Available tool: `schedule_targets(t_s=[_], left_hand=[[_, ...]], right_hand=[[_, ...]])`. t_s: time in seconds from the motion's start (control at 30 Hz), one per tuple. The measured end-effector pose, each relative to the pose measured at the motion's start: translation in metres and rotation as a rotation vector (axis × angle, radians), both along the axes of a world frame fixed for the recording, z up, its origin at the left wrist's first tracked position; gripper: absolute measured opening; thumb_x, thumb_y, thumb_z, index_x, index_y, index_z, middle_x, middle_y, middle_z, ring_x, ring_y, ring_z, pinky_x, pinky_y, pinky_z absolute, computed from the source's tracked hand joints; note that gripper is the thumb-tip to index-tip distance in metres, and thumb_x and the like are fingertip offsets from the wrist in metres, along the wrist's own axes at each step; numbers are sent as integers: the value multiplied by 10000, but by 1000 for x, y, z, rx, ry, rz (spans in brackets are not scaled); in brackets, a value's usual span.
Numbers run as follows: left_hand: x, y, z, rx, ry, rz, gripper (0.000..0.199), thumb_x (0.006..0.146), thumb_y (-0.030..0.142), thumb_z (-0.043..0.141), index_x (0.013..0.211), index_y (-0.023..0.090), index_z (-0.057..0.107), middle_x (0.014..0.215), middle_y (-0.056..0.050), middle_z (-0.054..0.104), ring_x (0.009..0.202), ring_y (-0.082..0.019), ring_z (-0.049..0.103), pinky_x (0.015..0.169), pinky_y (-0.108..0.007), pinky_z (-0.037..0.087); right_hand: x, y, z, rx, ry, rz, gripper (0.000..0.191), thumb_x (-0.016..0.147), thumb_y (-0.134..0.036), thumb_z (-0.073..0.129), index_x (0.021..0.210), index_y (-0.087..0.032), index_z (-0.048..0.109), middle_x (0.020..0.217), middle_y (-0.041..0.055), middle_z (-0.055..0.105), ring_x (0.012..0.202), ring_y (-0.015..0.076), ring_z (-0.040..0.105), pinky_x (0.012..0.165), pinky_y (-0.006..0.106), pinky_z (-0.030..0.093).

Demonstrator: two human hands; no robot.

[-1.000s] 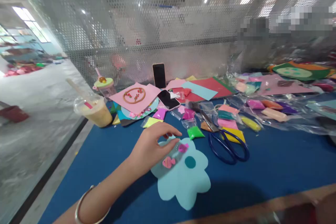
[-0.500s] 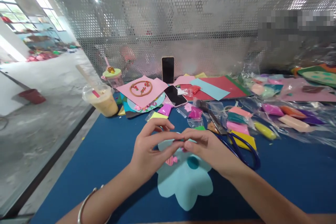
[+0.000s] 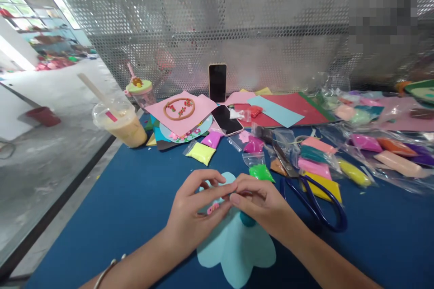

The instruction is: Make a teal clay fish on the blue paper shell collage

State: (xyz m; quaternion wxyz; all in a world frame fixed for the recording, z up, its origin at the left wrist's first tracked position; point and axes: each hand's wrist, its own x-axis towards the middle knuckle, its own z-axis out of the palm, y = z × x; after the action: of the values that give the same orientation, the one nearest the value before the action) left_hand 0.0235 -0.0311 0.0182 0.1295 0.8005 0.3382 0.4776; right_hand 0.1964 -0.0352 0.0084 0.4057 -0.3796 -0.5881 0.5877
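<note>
My left hand [image 3: 200,198] and my right hand [image 3: 262,198] meet at the fingertips above a light blue flower-shaped paper [image 3: 237,253]. Both are pinched together; whatever lies between the fingertips is too small and hidden to name. A teal round piece [image 3: 247,219] rests on the paper just below my right hand. Partly behind my left fingers, a small pink piece [image 3: 213,208] shows on the paper. Beyond my right hand lies a bag of green clay [image 3: 261,172].
Blue-handled scissors [image 3: 315,203] lie right of my hands among clay packets. A drink cup [image 3: 127,128] stands at the left edge. Behind are a pink sheet with a brown ring [image 3: 179,109], a flat phone [image 3: 226,119], an upright phone [image 3: 217,82] and a red sheet [image 3: 294,108].
The view has shifted slightly, and the yellow and green bags show more fully beyond my hands. My fingertips remain together, now lower in view, with the fingers slightly rearranged.
</note>
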Motion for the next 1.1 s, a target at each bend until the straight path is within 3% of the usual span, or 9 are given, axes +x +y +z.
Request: schedule_targets(t_s=[0.17, 0.33, 0.5, 0.67, 0.83, 0.97, 1.1], left_hand=[[-2, -1, -2, 16, -34, 14, 188, 776, 135, 694, 938, 227, 717, 917, -31, 604, 763, -107, 601, 634, -208, 532], [-2, 0, -4, -22, -19, 11, 243, 773, 103, 678, 982, 223, 705, 933, -32, 607, 774, -110, 606, 626, -201, 533], [0, 0, -2, -86, 2, 55, 370, 752, 107, 682, 1098, 236, 656, 960, -37, 599, 742, -109, 605, 593, -205, 536], [-1, 1, 1, -71, -41, 46, 175, 765, 125, 684, 910, 218, 714, 898, -33, 604, 711, -108, 627, 601, -209, 545], [-1, 1, 2, -87, -88, 72, 149, 765, 127, 695, 883, 215, 720, 882, -27, 591, 692, -101, 610, 555, -198, 529], [-2, 2, 0, -18, -36, 80, 164, 773, 105, 685, 901, 202, 716, 893, -25, 589, 720, -96, 598, 583, -202, 514], [-5, 3, -4, 100, 61, 103, 276, 790, 74, 663, 1030, 210, 676, 950, -32, 602, 791, -115, 578, 626, -229, 506]], right_hand=[[1, -1, 7, -29, 47, 93, 236, 851, -363, 587, 752, -200, 725, 815, 39, 583, 810, 151, 553, 717, 282, 447], [0, 0, 7, -86, 53, 42, 285, 866, -369, 568, 675, -205, 703, 711, 8, 571, 719, 119, 529, 691, 250, 438], [2, 0, 3, -73, -1, -6, 273, 863, -383, 572, 703, -210, 710, 742, 18, 583, 729, 126, 519, 715, 260, 436], [3, 0, 4, 30, -96, -7, 279, 877, -387, 554, 738, -224, 732, 725, 33, 578, 742, 144, 509, 702, 275, 420], [2, -2, 1, -3, -70, -114, 242, 840, -428, 592, 926, -243, 723, 816, 42, 568, 743, 155, 526, 624, 281, 409], [3, -4, -1, 19, -90, -124, 204, 836, -394, 611, 848, -228, 728, 816, 52, 595, 784, 165, 539, 663, 287, 414], [2, -7, 4, 38, 3, -65, 216, 894, -343, 546, 1037, -308, 703, 840, 25, 563, 756, 129, 515, 655, 260, 417]])
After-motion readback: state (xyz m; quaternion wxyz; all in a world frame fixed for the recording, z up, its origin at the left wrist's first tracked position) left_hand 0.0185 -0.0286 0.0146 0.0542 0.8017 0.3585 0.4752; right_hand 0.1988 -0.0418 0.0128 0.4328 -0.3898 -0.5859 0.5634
